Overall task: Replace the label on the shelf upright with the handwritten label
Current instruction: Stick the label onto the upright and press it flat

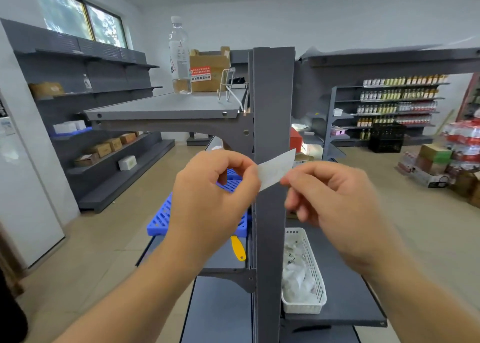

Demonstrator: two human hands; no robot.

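A grey metal shelf upright stands straight ahead of me. In front of it I hold a small white paper label, tilted, at about mid height of the upright. My left hand pinches its left end between thumb and fingers. My right hand pinches its lower right edge. Faint marks show on the label, but I cannot read them. The part of the upright behind the label and my hands is hidden.
A water bottle, a cardboard box and a wire bracket sit on the upper shelf board. Lower down lie a blue plastic pallet, a yellow scraper and a white basket. Stocked shelves line both sides.
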